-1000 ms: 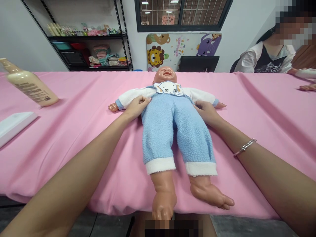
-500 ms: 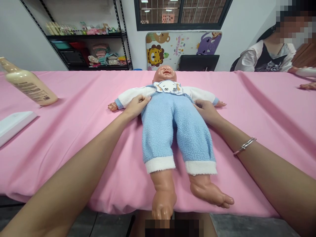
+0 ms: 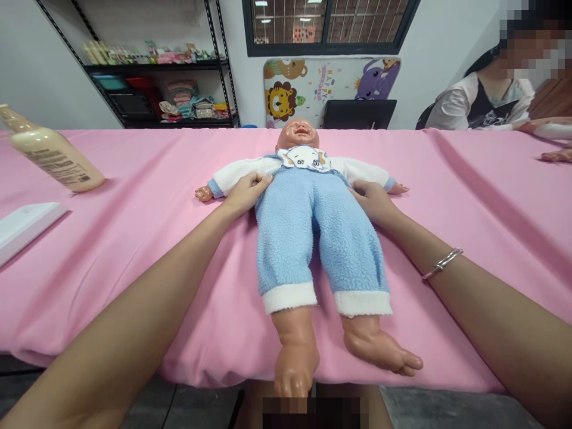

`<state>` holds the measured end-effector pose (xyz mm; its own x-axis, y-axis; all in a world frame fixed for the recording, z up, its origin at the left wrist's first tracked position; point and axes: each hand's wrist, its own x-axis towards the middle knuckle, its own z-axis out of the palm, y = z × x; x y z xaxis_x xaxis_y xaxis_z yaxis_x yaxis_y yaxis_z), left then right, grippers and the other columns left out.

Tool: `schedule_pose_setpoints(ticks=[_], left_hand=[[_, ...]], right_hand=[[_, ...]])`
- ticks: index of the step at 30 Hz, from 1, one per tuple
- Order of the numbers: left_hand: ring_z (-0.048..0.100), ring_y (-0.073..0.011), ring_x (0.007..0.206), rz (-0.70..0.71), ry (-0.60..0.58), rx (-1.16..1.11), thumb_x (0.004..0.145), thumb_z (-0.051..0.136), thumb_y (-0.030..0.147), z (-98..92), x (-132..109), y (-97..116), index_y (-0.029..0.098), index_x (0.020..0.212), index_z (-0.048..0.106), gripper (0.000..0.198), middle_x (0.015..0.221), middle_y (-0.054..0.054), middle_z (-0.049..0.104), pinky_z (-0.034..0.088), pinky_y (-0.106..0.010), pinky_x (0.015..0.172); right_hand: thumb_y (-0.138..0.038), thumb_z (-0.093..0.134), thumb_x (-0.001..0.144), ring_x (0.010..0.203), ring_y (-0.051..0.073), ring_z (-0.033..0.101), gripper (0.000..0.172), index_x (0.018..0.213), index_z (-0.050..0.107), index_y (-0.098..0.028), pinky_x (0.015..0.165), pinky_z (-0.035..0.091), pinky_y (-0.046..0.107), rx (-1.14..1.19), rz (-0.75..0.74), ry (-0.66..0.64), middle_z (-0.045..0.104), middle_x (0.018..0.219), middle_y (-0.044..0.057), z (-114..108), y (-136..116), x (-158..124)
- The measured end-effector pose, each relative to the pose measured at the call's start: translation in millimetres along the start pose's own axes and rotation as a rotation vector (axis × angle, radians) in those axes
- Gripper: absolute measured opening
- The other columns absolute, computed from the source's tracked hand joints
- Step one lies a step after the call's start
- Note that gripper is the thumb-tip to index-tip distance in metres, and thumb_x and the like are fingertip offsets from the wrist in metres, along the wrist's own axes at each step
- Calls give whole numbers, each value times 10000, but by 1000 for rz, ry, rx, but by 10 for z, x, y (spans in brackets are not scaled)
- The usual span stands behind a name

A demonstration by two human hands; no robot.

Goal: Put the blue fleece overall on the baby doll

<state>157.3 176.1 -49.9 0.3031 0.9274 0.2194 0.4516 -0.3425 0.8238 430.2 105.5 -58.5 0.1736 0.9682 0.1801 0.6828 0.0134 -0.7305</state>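
Note:
A baby doll [image 3: 313, 232] in a blue fleece suit with white sleeves lies on its back on the pink-covered table [image 3: 147, 238], its bare feet over the near edge. My left hand [image 3: 245, 192] grips the suit at the doll's side under its arm, fingers curled into the fabric. My right hand [image 3: 373, 201] holds the opposite side of the suit the same way. A metal bracelet sits on my right wrist.
A cream lotion bottle [image 3: 51, 156] lies at the far left, with a flat white pack [image 3: 24, 223] in front of it. Another person [image 3: 491, 98] sits at the far right corner, a hand on the table. Shelves and a cartoon mat stand behind.

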Motion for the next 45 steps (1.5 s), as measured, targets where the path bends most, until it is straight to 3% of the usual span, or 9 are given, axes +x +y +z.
schedule_pose_setpoints(ticks=[45], left_hand=[[458,-142,712,-10,3,25,882,510,461,-4,11,-11,172,750,492,319,750,-6,513,336,-272,680]], right_hand=[[-327,529,864,616,84,323,353,613,382,-127,599,234,247,8,21,-1,380,603,14,2,0,-16]])
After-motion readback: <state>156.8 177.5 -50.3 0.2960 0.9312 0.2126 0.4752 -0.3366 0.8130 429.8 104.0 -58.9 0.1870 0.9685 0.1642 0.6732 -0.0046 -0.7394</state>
